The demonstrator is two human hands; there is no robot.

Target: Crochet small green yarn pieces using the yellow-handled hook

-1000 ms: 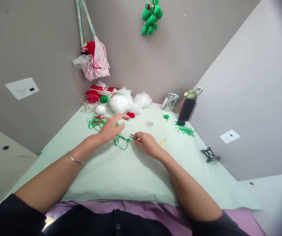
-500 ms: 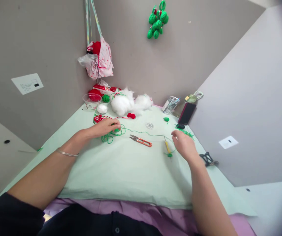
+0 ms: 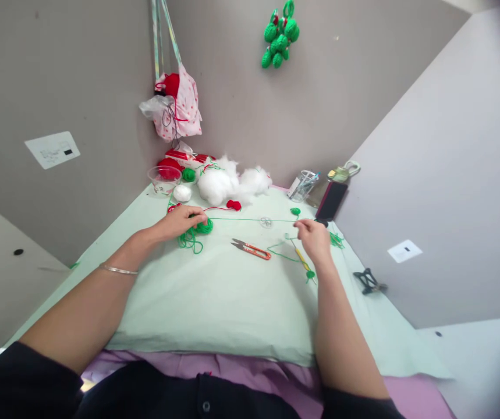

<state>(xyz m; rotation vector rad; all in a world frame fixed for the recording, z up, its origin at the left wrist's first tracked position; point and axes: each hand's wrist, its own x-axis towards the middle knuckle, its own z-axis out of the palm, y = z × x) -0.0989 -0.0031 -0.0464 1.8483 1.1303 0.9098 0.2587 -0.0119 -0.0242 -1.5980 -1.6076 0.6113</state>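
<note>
My left hand [image 3: 185, 221] is closed on a loose bundle of green yarn [image 3: 194, 237], whose loops spill onto the cloth below. A taut green strand [image 3: 250, 219] runs across from there to my right hand [image 3: 314, 238], which pinches it between thumb and finger. Just below the right hand is a crochet hook [image 3: 302, 258] with a yellow handle, a small green crocheted piece [image 3: 310, 275] by its lower end. Whether the right hand also touches the hook I cannot tell. Orange-handled thread snips [image 3: 252, 249] lie between the hands.
White stuffing [image 3: 219, 185], a clear tub [image 3: 163, 181] and a red crocheted piece [image 3: 234, 205] sit at the back. A clear cup [image 3: 302, 186], a phone [image 3: 332, 201] and a bottle [image 3: 339, 174] stand back right. A black stand [image 3: 368, 281] lies at the right edge.
My right hand has moved slightly left, and the yarn between the hands has gone from slack to taut. The crochet hook and green piece have shifted a little right.
</note>
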